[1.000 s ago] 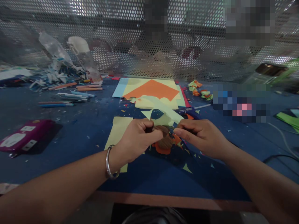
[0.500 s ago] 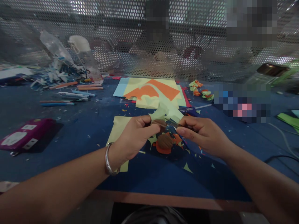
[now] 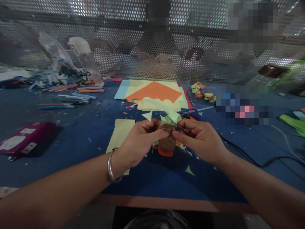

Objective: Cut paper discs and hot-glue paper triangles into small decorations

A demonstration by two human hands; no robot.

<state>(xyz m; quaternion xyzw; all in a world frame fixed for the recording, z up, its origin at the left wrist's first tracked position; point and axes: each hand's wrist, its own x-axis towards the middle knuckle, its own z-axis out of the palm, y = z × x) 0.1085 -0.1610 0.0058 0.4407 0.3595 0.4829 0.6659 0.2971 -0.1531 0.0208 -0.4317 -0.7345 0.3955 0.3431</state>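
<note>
My left hand [image 3: 145,136] is closed in a pinch on a pale green paper [image 3: 172,118], with a round brown disc [image 3: 166,128] laid against it. My right hand [image 3: 199,136] is closed on a pair of scissors [image 3: 182,128], whose thin dark blades reach the paper's edge; the handles are mostly hidden by the fingers. Below the hands lie another brown disc [image 3: 167,143] and a round orange paper [image 3: 165,153] beneath it. Small green and orange offcuts surround them. A pale yellow sheet [image 3: 121,133] lies beside my left hand.
Orange, yellow and blue sheets [image 3: 153,90] are stacked at the back by the perforated metal screen [image 3: 107,47]. Leftward are a purple case [image 3: 28,136], several pens [image 3: 57,107] and a bottle [image 3: 88,60]. Crumpled paper [image 3: 198,89] and a black cable [image 3: 247,157] lie rightward.
My right hand has moved left, closer to my left hand. The pale green paper has turned and its long strip no longer stands up over the orange sheet.
</note>
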